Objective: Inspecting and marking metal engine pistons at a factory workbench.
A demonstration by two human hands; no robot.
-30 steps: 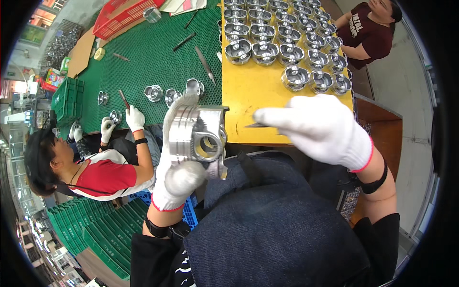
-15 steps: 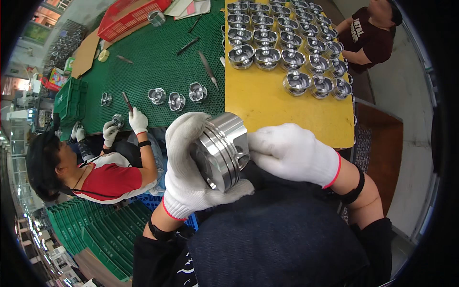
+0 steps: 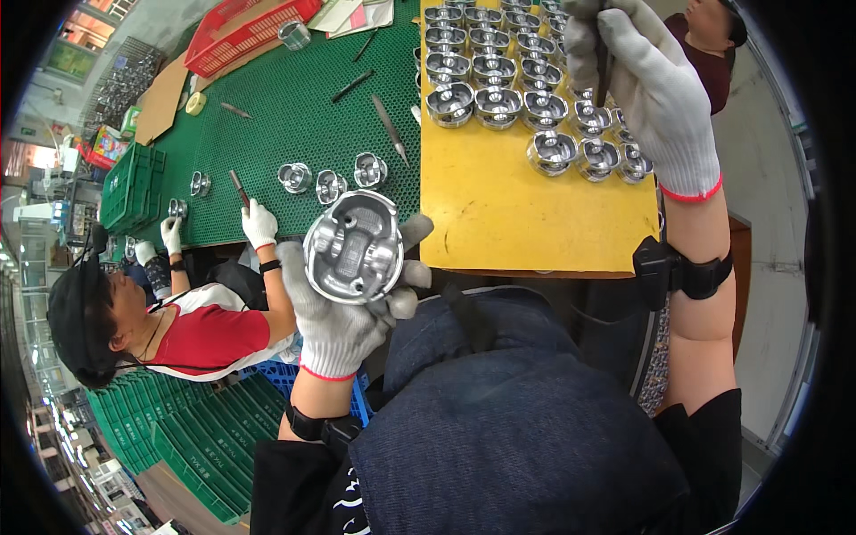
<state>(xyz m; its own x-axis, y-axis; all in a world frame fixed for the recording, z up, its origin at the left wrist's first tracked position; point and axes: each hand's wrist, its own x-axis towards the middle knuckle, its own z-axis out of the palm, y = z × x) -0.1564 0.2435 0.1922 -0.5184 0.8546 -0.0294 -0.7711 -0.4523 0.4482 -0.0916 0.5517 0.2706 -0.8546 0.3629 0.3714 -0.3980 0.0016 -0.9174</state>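
Note:
My gloved left hand point(image 3: 335, 328) grips a shiny metal piston point(image 3: 356, 252) near the front of the green table. The piston's hollow inner side, with its two pin bosses, is turned up toward me. At the upper right my gloved right hand point(image 3: 658, 94) is raised over the yellow board, its fingers closed round a slim dark stick-like tool point(image 3: 604, 64). What kind of tool it is cannot be made out. Below and beside that hand stand rows of pistons point(image 3: 497, 105), hollow side up; the hand hides some of them.
The yellow board point(image 3: 526, 223) adjoins the green mat point(image 3: 267, 138), where several loose pistons point(image 3: 293, 177), a scraper-like tool point(image 3: 389, 127) and a red crate point(image 3: 245, 37) lie. At left a co-worker point(image 3: 192, 325) holds a tool; another person point(image 3: 704, 62) stands at far right.
My right hand has left the piston and risen to the upper right with the dark tool. My left hand has turned the piston hollow side up. The co-worker's left hand has set down a piston.

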